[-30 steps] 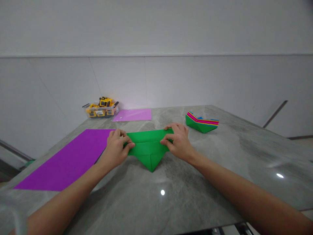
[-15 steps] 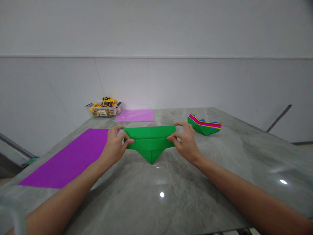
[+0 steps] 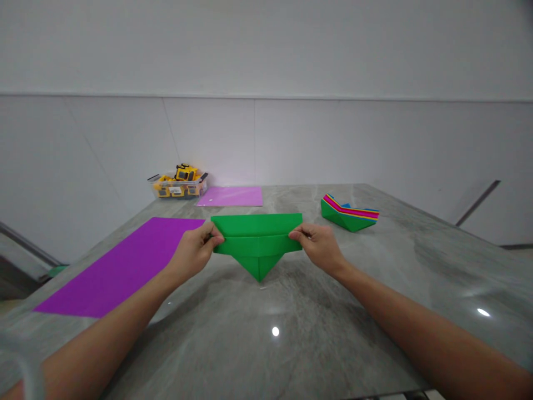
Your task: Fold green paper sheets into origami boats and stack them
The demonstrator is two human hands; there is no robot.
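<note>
A folded sheet of green paper [image 3: 257,239] is held up over the table, its pointed end down and a wide straight band along the top. My left hand [image 3: 195,249] pinches its left edge between thumb and fingers. At the opposite edge, my right hand [image 3: 320,245] grips the paper the same way, thumb facing me. A crease runs across the paper between the two thumbs, and a short vertical line divides the point. Fingertips behind the paper are hidden.
Purple paper [image 3: 120,266] lies flat at the left. A folded paper boat [image 3: 350,218], green with coloured stripes, sits at the right. Behind, a pink sheet [image 3: 231,196] lies beside a clear bin [image 3: 179,190] of yellow toy vehicles. The grey marble table [image 3: 250,355] meets a wall.
Both hands have drawn their upper fingers down from the paper's top corners and now pinch its sides. The green paper stays in nearly the same place.
</note>
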